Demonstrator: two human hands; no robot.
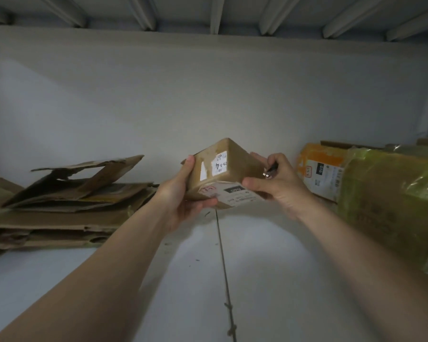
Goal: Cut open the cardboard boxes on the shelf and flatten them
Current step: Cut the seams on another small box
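Head view shows both hands holding a small cardboard box (223, 169) tilted above the middle of the white shelf (269, 255). Left hand (183, 193) grips its left side, thumb on top. Right hand (274, 186) clasps the right side while pinching a small dark cutter (269, 172). Flattened cardboard (67, 198) is piled at the shelf's left edge; taped boxes (381, 188) stand at the right.

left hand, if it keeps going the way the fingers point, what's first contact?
Nothing new: the left hand already grips the small cardboard box, so the box is first in line. Beyond it lies the right hand, which holds a small dark tool. Depth between them is unclear.
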